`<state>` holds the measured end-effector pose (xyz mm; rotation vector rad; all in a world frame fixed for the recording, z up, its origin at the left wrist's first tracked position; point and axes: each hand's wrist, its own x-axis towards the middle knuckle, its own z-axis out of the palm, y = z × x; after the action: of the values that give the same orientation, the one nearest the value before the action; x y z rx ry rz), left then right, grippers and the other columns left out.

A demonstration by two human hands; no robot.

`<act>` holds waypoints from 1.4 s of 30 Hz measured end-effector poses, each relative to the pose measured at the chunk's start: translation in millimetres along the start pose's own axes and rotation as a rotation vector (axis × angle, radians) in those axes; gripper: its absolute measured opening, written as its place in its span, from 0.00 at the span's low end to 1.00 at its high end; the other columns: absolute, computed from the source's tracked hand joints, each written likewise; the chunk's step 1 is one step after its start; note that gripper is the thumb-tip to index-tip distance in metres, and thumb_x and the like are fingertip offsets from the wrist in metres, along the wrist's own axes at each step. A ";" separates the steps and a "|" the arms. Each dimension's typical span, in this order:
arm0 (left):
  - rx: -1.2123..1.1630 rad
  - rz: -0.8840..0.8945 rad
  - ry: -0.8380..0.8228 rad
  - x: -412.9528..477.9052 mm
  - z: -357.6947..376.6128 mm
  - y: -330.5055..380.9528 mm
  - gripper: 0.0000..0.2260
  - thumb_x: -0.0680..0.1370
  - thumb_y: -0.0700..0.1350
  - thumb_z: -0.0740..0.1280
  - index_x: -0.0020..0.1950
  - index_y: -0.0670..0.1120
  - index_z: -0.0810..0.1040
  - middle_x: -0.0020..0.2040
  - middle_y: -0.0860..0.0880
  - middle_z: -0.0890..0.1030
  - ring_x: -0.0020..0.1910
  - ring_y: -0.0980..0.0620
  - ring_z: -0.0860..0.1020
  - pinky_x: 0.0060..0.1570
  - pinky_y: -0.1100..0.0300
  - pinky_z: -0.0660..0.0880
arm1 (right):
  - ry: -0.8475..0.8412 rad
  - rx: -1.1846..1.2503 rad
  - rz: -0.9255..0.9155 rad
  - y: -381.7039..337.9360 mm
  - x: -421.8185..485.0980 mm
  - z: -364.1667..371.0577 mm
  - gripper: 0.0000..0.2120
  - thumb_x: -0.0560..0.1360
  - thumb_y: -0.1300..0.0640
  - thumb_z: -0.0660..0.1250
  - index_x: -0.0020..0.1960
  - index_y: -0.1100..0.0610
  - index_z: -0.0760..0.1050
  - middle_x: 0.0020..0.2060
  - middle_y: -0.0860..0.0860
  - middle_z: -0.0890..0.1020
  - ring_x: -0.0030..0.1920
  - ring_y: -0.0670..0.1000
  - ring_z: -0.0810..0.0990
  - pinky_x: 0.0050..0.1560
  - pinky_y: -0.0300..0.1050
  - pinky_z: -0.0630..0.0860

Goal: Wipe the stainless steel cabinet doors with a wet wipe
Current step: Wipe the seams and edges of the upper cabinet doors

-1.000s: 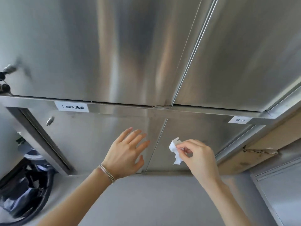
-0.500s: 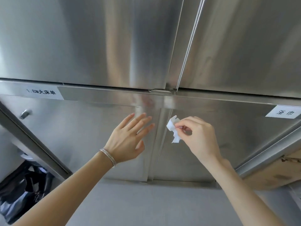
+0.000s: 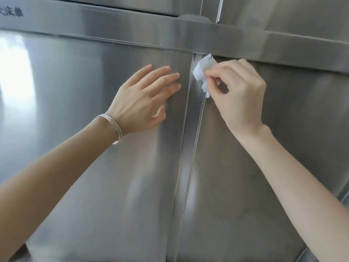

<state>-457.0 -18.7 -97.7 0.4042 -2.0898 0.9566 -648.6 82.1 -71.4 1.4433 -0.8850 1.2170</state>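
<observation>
Right hand pinches crumpled white wet wipe at seam between brushed stainless steel cabinet doors; left hand rests flat, fingers extended.

Two cabinet doors are set side by side, the left door and the right door, divided by a vertical seam. A rail is laid across above both, with upper doors above it (only their lower edges are in view). A label is fixed on the rail at far left. The left hand is laid flat on the left door, just left of the seam. The wet wipe is pinched in the right hand at the top of the seam, just below the rail, apparently touching the metal.
</observation>
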 end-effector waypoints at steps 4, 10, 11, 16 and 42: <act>0.055 0.005 0.056 1.2 -5.0 4.7 0.19 0.73 0.41 0.65 0.65 0.43 0.77 0.67 0.45 0.76 0.68 0.44 0.73 0.69 0.45 0.66 | 0.040 -0.074 -0.078 -1.6 11.8 5.2 0.06 0.66 0.72 0.67 0.36 0.63 0.80 0.33 0.53 0.81 0.32 0.56 0.75 0.32 0.44 0.72; 0.040 -0.084 0.064 -7.3 0.5 2.3 0.22 0.72 0.42 0.68 0.66 0.42 0.76 0.69 0.45 0.74 0.70 0.44 0.70 0.70 0.45 0.66 | -0.133 -0.102 0.012 4.0 26.0 15.7 0.06 0.67 0.70 0.67 0.39 0.62 0.81 0.37 0.53 0.84 0.36 0.58 0.78 0.34 0.46 0.75; 0.051 -0.077 0.058 -9.3 4.7 1.6 0.23 0.72 0.43 0.67 0.68 0.42 0.74 0.70 0.45 0.72 0.71 0.44 0.69 0.70 0.45 0.65 | -0.146 -0.105 -0.015 3.2 25.1 17.1 0.06 0.67 0.70 0.68 0.39 0.62 0.82 0.38 0.52 0.84 0.36 0.57 0.79 0.33 0.46 0.76; 0.062 -0.072 0.087 -11.8 28.2 4.7 0.27 0.74 0.47 0.60 0.72 0.38 0.68 0.74 0.42 0.66 0.75 0.41 0.61 0.73 0.41 0.58 | -0.151 -0.241 -0.080 2.2 16.5 20.3 0.01 0.70 0.60 0.73 0.39 0.57 0.82 0.38 0.47 0.83 0.36 0.52 0.79 0.30 0.38 0.69; 0.093 -0.122 0.297 -9.3 65.3 10.6 0.29 0.74 0.51 0.61 0.71 0.38 0.67 0.75 0.41 0.63 0.76 0.41 0.58 0.73 0.40 0.54 | -0.211 -0.186 -0.179 -0.7 -35.2 25.3 0.15 0.76 0.66 0.57 0.43 0.61 0.82 0.44 0.51 0.84 0.44 0.51 0.82 0.37 0.46 0.78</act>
<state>-491.4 -60.6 -136.7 0.4051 -1.7390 0.9794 -649.8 55.1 -105.4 1.4824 -0.9620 0.8388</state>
